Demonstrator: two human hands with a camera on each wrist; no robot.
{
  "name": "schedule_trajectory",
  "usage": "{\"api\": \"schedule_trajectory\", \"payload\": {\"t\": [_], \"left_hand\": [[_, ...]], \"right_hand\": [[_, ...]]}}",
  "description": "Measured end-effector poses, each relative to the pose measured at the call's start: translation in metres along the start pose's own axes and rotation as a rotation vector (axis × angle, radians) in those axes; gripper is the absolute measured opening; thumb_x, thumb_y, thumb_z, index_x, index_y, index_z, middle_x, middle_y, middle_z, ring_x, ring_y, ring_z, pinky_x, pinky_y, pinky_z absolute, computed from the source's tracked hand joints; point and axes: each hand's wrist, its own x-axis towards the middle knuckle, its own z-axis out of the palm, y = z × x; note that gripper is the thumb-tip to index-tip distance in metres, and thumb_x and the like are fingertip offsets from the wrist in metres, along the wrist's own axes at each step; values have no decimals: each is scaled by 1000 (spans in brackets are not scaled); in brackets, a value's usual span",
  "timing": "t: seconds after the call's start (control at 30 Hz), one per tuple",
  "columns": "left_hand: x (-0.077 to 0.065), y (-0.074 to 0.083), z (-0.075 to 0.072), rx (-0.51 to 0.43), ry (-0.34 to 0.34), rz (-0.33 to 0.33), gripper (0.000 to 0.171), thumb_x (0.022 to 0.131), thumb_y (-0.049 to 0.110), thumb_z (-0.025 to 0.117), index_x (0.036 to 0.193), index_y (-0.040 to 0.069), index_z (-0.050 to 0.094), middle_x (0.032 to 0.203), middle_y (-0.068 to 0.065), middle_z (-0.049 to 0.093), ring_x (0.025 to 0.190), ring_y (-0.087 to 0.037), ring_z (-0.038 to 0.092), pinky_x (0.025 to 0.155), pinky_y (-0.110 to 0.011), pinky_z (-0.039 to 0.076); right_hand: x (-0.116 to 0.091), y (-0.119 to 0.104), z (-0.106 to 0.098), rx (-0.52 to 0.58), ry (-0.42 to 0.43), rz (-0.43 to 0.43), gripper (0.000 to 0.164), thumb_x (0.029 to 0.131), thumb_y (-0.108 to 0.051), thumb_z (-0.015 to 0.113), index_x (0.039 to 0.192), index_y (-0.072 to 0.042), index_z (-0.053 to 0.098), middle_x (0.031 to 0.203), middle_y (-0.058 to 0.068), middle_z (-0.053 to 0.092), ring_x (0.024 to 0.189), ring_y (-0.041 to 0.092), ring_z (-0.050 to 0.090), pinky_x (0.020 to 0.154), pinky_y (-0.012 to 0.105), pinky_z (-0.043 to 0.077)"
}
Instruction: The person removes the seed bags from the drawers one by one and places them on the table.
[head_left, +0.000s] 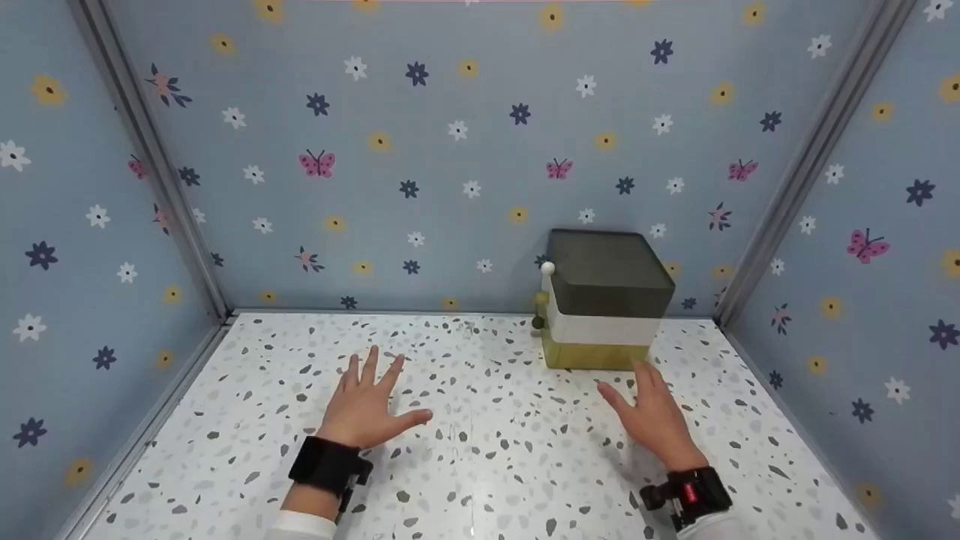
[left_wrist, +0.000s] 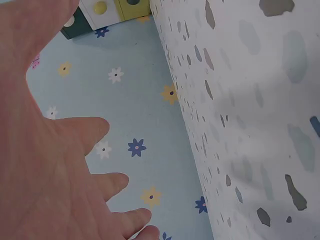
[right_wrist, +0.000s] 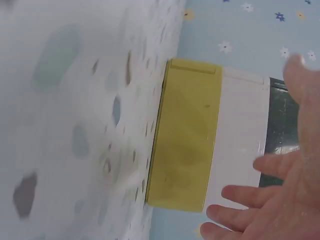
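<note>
A box (head_left: 606, 301) is standing on the bench (head_left: 495, 465); the right hand (head_left: 655, 414) is hovering just before it, the left hand (head_left: 361, 411) well to its left, both empty, fingers spread. It is looking light, stiff, slick (probably plastic), suiting palms low on opposite sides.

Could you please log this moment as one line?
left hand: empty, fingers spread | right hand: empty, near three-tiered box | three-tiered box: on speckled table

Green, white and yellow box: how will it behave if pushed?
The box will likely slide rather than roll, since it sits flat on the table. Its straight, crisp-edged walls suggest it's stiff. Those smooth-looking sides may be slippery to grip.
</note>
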Motion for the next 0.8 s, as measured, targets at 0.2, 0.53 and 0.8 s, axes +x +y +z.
{"api": "schedule_trajectory", "payload": {"t": [0.2, 0.53, 0.8], "left_hand": [[5, 8, 7, -24, 18, 18, 117, 95, 84, 63, 177, 9, 28, 180, -34, 13, 163, -63, 13, 130, -73, 20], [24, 31, 28, -252, 83, 37, 117, 99, 80, 63, 178, 6, 18, 180, -26, 24, 163, -48, 31, 124, -69, 38], [43, 53, 45, -452, 62, 61, 109, 104, 74, 62, 178, 7, 19, 180, -21, 29, 164, -42, 32, 128, -65, 33]], "right_hand": [[17, -18, -10, 278, 43, 168, 112, 110, -71, 53, 175, 5, 3, 179, 35, 11, 165, 54, 19, 130, 70, 22], [67, -55, -38, 406, 93, 362, 123, 107, -76, 51, 172, 6, -14, 180, 35, -4, 168, 49, 6, 136, 60, 13], [94, -74, -49, 345, 102, 463, 126, 105, -80, 44, 170, 8, -19, 177, 42, 0, 166, 53, 14, 135, 61, 18]]}}
